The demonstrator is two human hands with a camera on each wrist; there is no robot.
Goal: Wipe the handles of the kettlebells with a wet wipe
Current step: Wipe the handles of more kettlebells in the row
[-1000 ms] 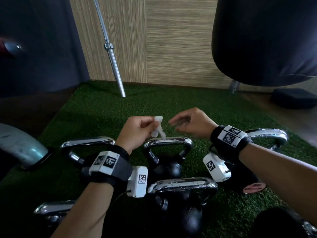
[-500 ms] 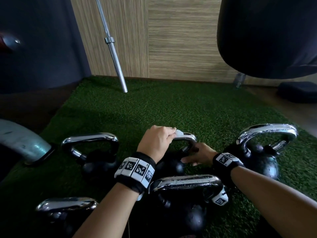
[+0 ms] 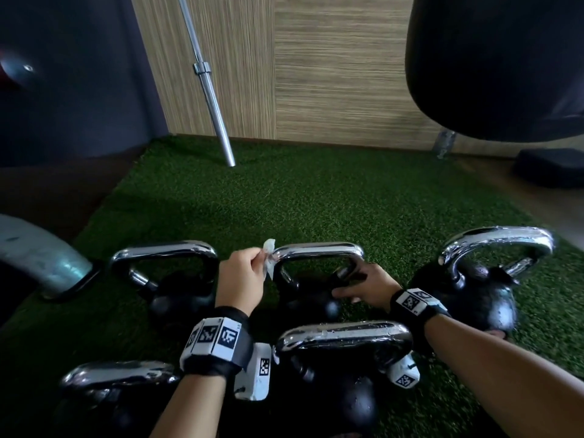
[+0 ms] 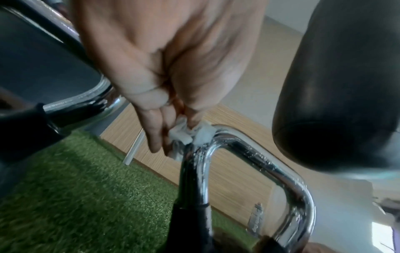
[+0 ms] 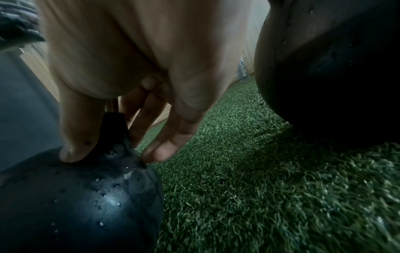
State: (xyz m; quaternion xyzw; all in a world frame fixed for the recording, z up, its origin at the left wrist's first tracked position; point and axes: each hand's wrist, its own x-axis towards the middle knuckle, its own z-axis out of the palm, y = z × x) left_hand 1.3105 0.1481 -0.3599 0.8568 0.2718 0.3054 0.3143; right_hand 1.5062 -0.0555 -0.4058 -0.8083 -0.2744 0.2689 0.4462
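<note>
Several black kettlebells with chrome handles stand on green turf. My left hand (image 3: 245,273) pinches a small white wet wipe (image 3: 268,257) and holds it against the left corner of the middle kettlebell's handle (image 3: 319,249). In the left wrist view the wet wipe (image 4: 190,135) is bunched between thumb and fingers on the handle's bend (image 4: 216,145). My right hand (image 3: 363,286) holds the black base of that handle's right leg; in the right wrist view my thumb and fingers (image 5: 151,137) straddle the black stem (image 5: 115,130) on the wet ball.
Other kettlebells stand at left (image 3: 164,257), right (image 3: 496,248), front middle (image 3: 344,339) and front left (image 3: 117,374). A barbell (image 3: 208,86) leans on the wood wall. A black punching bag (image 3: 499,64) hangs at upper right. A grey metal piece (image 3: 38,257) lies at left.
Both hands came down from mid-air to the middle kettlebell. The left hand carried the wipe from the handle's top to its left corner; the right hand settled on the handle's right base.
</note>
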